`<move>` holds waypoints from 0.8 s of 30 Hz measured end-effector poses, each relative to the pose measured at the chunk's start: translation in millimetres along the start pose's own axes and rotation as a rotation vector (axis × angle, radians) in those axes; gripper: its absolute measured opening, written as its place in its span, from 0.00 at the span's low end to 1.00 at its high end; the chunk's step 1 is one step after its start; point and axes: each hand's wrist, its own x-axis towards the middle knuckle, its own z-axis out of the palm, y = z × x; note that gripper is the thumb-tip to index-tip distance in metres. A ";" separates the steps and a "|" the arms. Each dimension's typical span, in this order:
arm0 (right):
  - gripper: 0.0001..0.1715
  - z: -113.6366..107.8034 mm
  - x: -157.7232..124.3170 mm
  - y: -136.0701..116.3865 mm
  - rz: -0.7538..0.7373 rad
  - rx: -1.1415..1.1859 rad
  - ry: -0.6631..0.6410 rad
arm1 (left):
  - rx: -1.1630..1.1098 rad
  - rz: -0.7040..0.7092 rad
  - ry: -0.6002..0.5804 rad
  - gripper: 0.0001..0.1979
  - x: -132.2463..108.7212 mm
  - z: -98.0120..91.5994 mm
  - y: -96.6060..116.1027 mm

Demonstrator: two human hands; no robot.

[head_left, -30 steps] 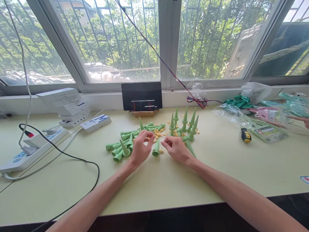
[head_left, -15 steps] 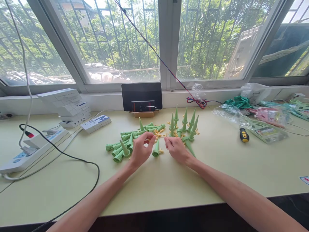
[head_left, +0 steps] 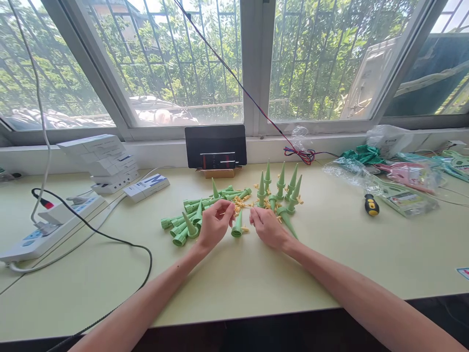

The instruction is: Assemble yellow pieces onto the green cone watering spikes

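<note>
Not much legible here, honestly. The flat white cardboard box [head_left: 146, 187] lying on the pale green surface [head_left: 234, 283] has a big blue mark that looks like an M. Print on the stacked white boxes [head_left: 102, 159] is too small to read.

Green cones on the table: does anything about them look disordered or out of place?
Yes, mildly. Several upright cones stand in a tidy group behind the right hand, but the other cones lie tipped in a loose heap by the left hand, and small yellow pieces are scattered between them.
</note>
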 end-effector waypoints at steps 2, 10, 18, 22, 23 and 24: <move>0.20 -0.1 -0.5 -0.3 0.014 0.042 0.022 | -0.023 -0.017 0.005 0.13 0.3 0.0 -0.1; 0.18 -2.8 -2.5 -7.0 0.040 0.128 0.001 | -0.024 -0.074 -0.037 0.13 -1.1 0.5 -3.5; 0.17 -3.4 -3.9 -9.2 -0.003 0.147 -0.026 | -0.024 -0.085 -0.119 0.14 -3.9 2.8 -0.4; 0.16 -3.2 -4.5 -8.7 -0.016 0.144 -0.036 | -0.030 -0.091 -0.128 0.14 -4.8 3.2 0.4; 0.16 -2.9 -4.7 -8.4 -0.018 0.147 -0.039 | -0.030 -0.090 -0.127 0.14 -4.9 3.2 0.8; 0.15 -2.6 -4.9 -8.1 -0.019 0.150 -0.039 | -0.028 -0.090 -0.126 0.13 -4.9 3.3 1.3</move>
